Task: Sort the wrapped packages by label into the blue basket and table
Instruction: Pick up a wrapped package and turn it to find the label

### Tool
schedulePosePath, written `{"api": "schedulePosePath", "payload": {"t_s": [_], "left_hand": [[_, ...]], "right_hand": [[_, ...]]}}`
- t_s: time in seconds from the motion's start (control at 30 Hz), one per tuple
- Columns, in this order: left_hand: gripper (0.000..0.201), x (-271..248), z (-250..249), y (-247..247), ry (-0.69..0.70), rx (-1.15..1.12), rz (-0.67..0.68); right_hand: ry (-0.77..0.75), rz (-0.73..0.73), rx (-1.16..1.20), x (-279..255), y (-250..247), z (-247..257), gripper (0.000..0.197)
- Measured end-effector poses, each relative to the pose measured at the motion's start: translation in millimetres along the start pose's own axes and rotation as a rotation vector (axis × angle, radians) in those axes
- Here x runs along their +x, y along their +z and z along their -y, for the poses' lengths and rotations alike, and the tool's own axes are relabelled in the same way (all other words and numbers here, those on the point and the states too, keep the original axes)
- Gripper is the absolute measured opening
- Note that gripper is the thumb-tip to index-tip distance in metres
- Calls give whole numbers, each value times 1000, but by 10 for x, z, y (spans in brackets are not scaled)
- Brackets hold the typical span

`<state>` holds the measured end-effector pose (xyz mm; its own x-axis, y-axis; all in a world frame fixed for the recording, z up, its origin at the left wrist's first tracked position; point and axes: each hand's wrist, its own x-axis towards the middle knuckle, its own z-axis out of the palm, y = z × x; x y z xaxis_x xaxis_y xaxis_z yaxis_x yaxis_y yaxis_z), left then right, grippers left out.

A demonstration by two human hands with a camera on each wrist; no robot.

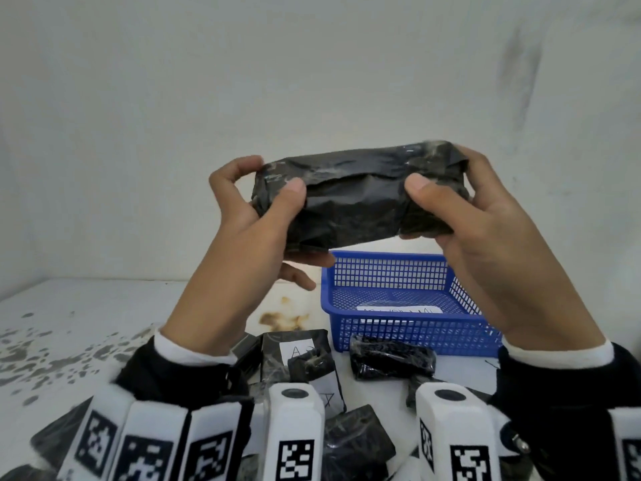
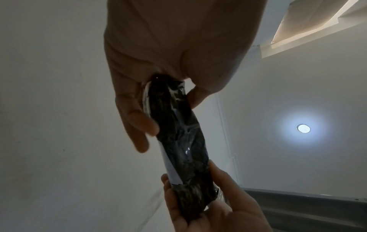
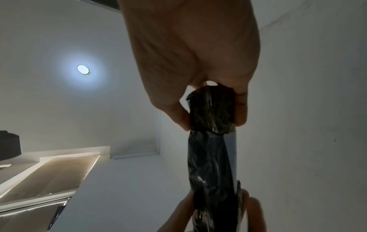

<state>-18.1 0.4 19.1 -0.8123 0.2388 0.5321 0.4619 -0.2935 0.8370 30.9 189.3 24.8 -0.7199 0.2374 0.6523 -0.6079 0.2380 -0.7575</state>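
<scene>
While both hands lift it clear of the table, the black wrapped package [image 1: 357,196] sits level at about chest height, likely raised so its label can be found. Left hand [image 1: 256,216]: thumb pressed on the near face, fingers curled round the left end and underneath. Right hand [image 1: 475,216]: thumb on the near face, fingers wrapped over the right end. Palms face each other, wrists cocked back, forearms rising from below.

Near face shows only crinkled black film, no label. The wrist views show a pale strip [image 2: 168,164] along one long edge, probably the label, turned away from the head camera; a roll toward the body may be needed to read it.

Below and to the far right, the blue basket [image 1: 409,341] stands on the white table [image 1: 86,324], a white-labelled item lying inside. Near the person, unsorted black packages [image 1: 392,361] lie clustered, one with a white label [image 1: 300,350] whose lettering I cannot read with confidence.
</scene>
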Motion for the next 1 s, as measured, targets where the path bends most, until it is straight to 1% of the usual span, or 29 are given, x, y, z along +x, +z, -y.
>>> {"api": "schedulePosePath", "payload": {"t_s": [0.07, 0.17, 0.27, 0.4, 0.5, 0.57, 0.73, 0.87, 1.0], "left_hand": [[42, -4, -14, 1, -11, -16, -23], [44, 19, -22, -27, -34, -47, -46], [49, 21, -46, -44, -44, -2, -61], [35, 13, -33, -48, -27, 48, -77], [26, 11, -8, -44, -17, 82, -82], [23, 7, 4, -38, -13, 95, -69], [25, -1, 15, -23, 7, 133, -56], [35, -8, 4, -16, 15, 201, -60], [33, 7, 21, -15, 20, 246, -91]], "right_hand": [[36, 26, -59, -14, 0, 2, 31], [84, 71, -159, -42, 22, 5, 24], [54, 37, -185, -42, 35, -18, 11], [31, 20, -152, -35, 36, -12, 5], [1, 10, -160, -34, 30, -3, 4], [-3, 5, -158, -34, 32, -7, 6], [-35, -22, -204, -39, 58, -21, 14], [-61, -26, -254, -55, 77, -14, 22], [-70, 29, -280, -83, 82, 16, 38]]}}
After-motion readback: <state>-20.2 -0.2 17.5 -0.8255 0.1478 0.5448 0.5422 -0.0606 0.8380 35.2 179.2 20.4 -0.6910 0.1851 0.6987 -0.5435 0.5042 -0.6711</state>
